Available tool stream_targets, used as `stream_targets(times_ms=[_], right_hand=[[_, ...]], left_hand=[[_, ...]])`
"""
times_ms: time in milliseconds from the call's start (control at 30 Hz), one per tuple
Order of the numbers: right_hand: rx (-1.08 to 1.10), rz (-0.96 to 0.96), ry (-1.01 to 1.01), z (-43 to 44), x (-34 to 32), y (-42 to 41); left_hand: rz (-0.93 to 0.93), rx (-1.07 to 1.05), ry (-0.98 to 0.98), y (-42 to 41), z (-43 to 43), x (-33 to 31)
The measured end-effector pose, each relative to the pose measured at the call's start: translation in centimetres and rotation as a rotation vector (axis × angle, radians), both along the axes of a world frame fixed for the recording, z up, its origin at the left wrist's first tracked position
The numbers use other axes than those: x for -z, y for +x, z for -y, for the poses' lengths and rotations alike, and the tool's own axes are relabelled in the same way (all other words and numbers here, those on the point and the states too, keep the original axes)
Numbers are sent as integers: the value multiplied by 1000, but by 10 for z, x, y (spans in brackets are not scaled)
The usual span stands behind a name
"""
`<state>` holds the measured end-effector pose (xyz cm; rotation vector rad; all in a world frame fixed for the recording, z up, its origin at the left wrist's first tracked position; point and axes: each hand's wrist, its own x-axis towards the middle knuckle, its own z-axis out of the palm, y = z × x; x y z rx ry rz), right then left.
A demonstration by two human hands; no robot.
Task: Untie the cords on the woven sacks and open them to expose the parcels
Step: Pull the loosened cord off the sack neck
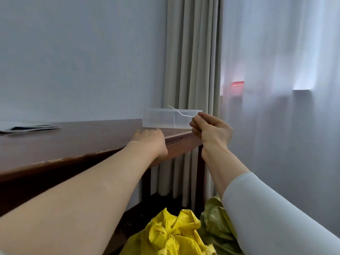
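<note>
i am pinching a thin white cord (181, 113) in my right hand (211, 130), probably to drop it into the clear plastic box (161, 119), while my left hand (150, 139) is lying flat and empty on the wooden desk (73, 140); the yellow woven sack (171, 234), still knotted, is sitting near me below.

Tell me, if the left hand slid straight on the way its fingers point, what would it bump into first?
Most likely the clear plastic box on the wooden table. The left hand lies flat on the tabletop, fingers aimed at the box's near wall, with only bare wood between them, though depth is hard to judge.
</note>
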<state>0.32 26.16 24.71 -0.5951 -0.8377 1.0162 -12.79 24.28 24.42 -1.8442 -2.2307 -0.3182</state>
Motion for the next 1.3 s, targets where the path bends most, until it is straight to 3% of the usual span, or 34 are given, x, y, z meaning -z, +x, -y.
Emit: stream_targets(times_ms=[233, 400, 633, 833, 900, 1033, 1200, 1300], right_hand=[[86, 130, -33, -31, -22, -14], [141, 250, -51, -58, -36, -20], [184, 284, -158, -104, -63, -33], [93, 371, -361, -136, -93, -51], [-17, 430, -424, -134, -98, -55], [-100, 554, -351, -124, -91, -56], [-124, 560, -272, -86, -62, -37], [-176, 547, -281, -58, -31, -24]], left_hand=[[119, 68, -69, -17, -21, -20], [76, 100, -106, -18, -38, -40], [-31, 121, -322, -13, -59, -70], [8, 95, -426, -11, -71, -81], [15, 85, -431, -10, -71, -81], [48, 78, -431, -9, -64, -80], [174, 88, -327, 9, -36, -77], [147, 81, -241, 17, -17, -48]])
